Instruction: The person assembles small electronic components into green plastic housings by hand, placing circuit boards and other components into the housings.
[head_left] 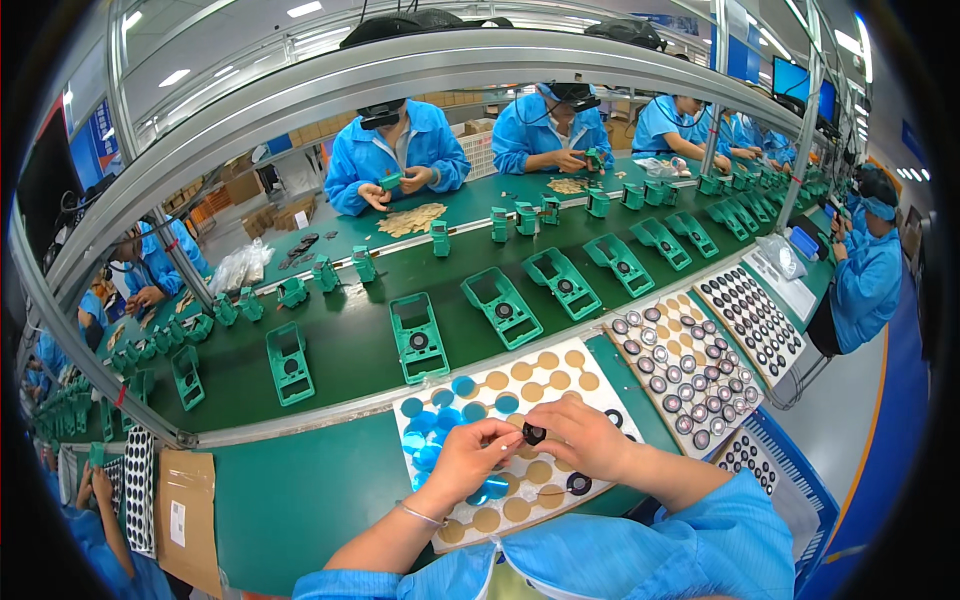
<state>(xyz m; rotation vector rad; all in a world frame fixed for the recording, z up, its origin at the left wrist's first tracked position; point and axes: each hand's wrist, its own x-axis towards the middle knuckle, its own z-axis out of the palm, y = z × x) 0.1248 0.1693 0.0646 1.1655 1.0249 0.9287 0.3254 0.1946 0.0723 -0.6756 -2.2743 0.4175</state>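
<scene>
Over a white sheet with tan round spots (486, 519), my right hand (585, 437) pinches a small round black part (535, 433), perhaps a small speaker. My left hand (468, 462) is closed in a pinch close to the part's left edge; what lies between its fingertips is too small to make out. Shiny blue film discs (424, 421) lie loose on the sheet's left side, some near my left hand. Another round black part (578, 484) rests on the sheet below my right wrist.
Green plastic housings (418, 340) stand in a row along the belt (350, 370) beyond the sheet. Boards with round parts (680, 375) are at my right, beside a blue crate (800, 480). A cardboard piece (188, 510) lies left. Co-workers (395, 150) sit across the line.
</scene>
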